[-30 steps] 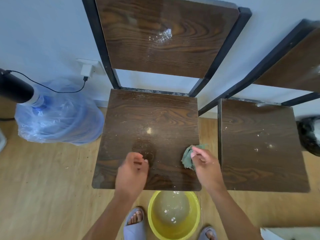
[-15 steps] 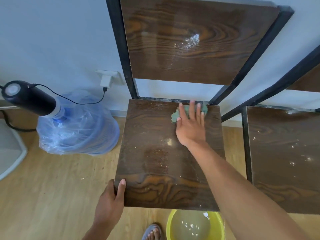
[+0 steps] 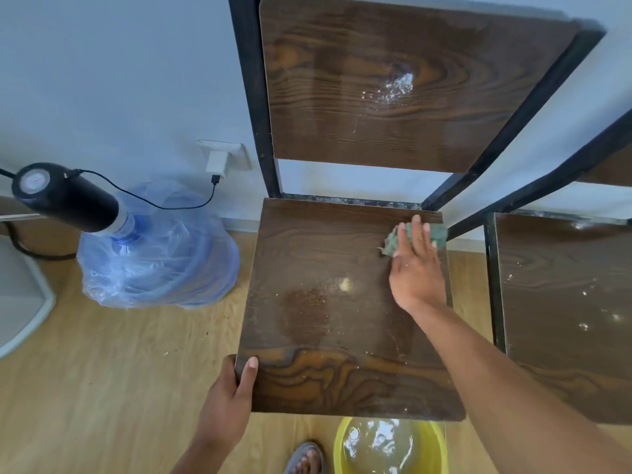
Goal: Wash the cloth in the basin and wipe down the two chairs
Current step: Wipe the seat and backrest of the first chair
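A dark wood chair seat (image 3: 328, 323) with a black metal frame fills the middle; pale dust and a wet patch mark it. My right hand (image 3: 415, 268) lies flat on a green cloth (image 3: 439, 234) at the seat's far right corner, fingers spread over it. My left hand (image 3: 236, 388) grips the seat's near left corner, thumb on top. The chair's backrest (image 3: 393, 80) carries a white smear. A second chair seat (image 3: 564, 319), speckled white, stands to the right. A yellow basin (image 3: 427, 449) of cloudy water sits on the floor below the first seat's front edge.
A blue water jug (image 3: 160, 254) wrapped in plastic, topped by a black pump (image 3: 65, 196), stands left of the chair, its cable plugged into a wall charger (image 3: 217, 164). A white object (image 3: 20, 295) lies at the far left. My sandalled foot (image 3: 306, 460) is beside the basin.
My right hand has slid the cloth from the seat's back middle to its far right corner. My left hand still grips the near left corner. The view has shifted closer.
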